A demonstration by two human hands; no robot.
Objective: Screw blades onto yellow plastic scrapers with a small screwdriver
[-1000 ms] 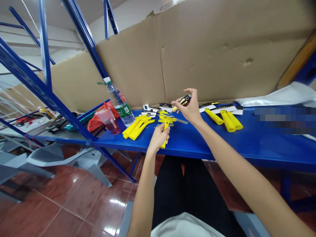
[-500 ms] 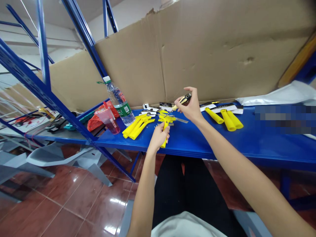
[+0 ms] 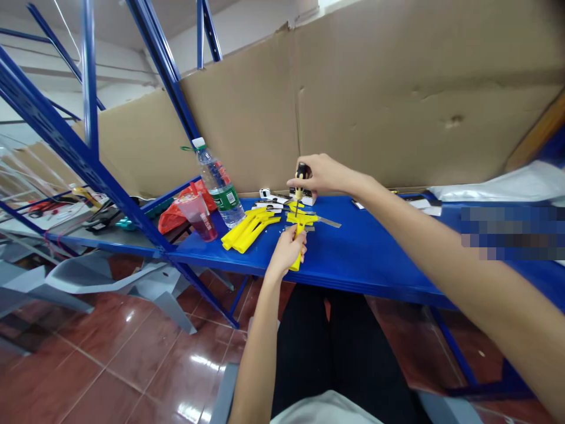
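My left hand (image 3: 286, 252) is wrapped round the handle of a yellow T-shaped scraper (image 3: 303, 219) near the table's front edge. A flat metal blade (image 3: 329, 222) lies to the right of its head; whether it is joined to this scraper I cannot tell. In my right hand (image 3: 325, 172) is a screwdriver (image 3: 299, 191) with a black and pale yellow handle, held upright. Its tip points down at the scraper's head and seems to touch it. More yellow handles (image 3: 249, 229) lie together to the left of my left hand.
A water bottle (image 3: 223, 191) and a cup of red drink (image 3: 200, 219) stand left on the blue table (image 3: 353, 259), by an orange-red bag (image 3: 170, 217). Cardboard (image 3: 375, 106) rises behind. Blue rack posts (image 3: 165, 76) slant at left. A whitish plastic sheet (image 3: 507, 184) lies at right.
My right hand has moved left and turned the screwdriver from slanting to upright over the scraper. The yellow handles at right are now hidden behind my right arm. My left hand keeps its grip.
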